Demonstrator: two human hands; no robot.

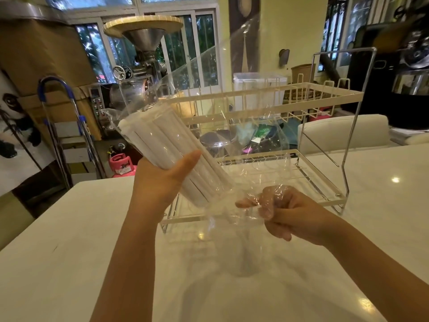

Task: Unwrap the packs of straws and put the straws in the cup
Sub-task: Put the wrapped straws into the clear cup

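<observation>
Head view. Straws (167, 145), white, bundled in a pack, held tilted above the white table (69, 252), upper ends toward the viewer's left, lower ends toward the dish rack (267, 105). Left hand (162, 180) grips the bundle at mid-length, thumb laid across the front, other fingers hidden behind the straws. Clear wrapper (243, 126) is partly off: it clings round the straws' upper end and billows loose in front of the rack. Right hand (278, 210), just below the rack's lower shelf, has fingers curled tight on a bunched part of the wrapper, w/ film draped over the knuckles. Cup (246, 249), transparent, stands on the table in front of the rack, below the right hand; its outline is faint thru the film. Contents can't be told.
</observation>
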